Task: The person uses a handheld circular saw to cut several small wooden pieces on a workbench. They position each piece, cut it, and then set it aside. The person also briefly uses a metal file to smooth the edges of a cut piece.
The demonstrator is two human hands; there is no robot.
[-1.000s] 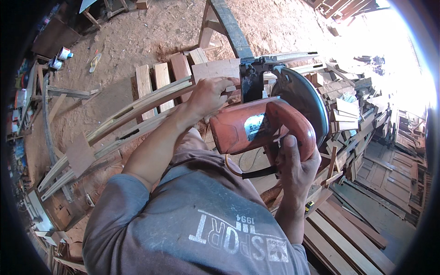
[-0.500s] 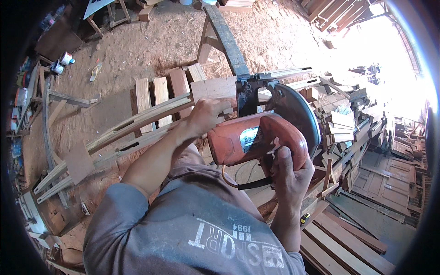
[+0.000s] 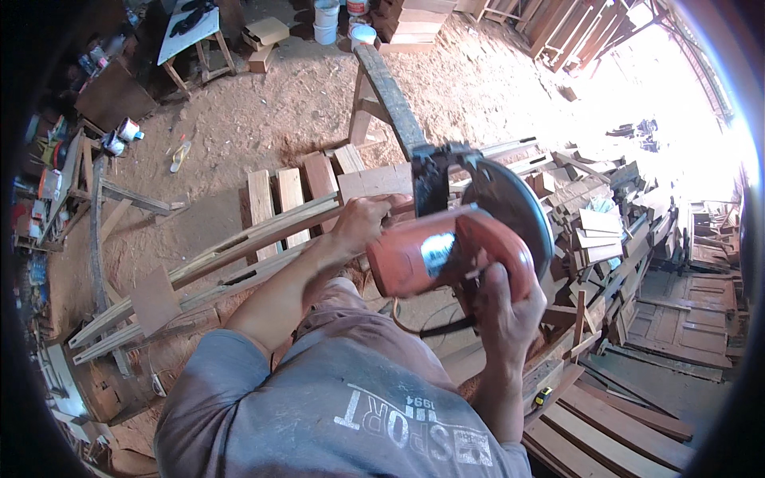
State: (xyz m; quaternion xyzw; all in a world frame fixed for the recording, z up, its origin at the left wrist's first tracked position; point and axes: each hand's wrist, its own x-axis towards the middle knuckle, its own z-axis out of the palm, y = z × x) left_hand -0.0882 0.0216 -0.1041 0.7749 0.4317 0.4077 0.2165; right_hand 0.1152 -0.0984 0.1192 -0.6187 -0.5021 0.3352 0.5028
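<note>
The right hand (image 3: 510,311) wraps an orange circular saw (image 3: 410,263), seen over long, straight-grained wooden strips (image 3: 239,245). The left hand (image 3: 365,223) curls just beside it; hidden fingertips, so I cannot tell its grip. A slip or kickback could endanger those fingers. Smooth, rounded housing; dark, disc-shaped guard (image 3: 514,211).

Compared with one second ago, the view reaches farther across the floor. Newly in frame: stacked white buckets (image 3: 325,33), an opened cardboard box (image 3: 266,32) and a dark object (image 3: 194,17) on the table (image 3: 180,45). Power saw (image 3: 398,267) and left hand (image 3: 360,225) sit lower in frame; the saw's casing, previously sharp, is blurred.
</note>
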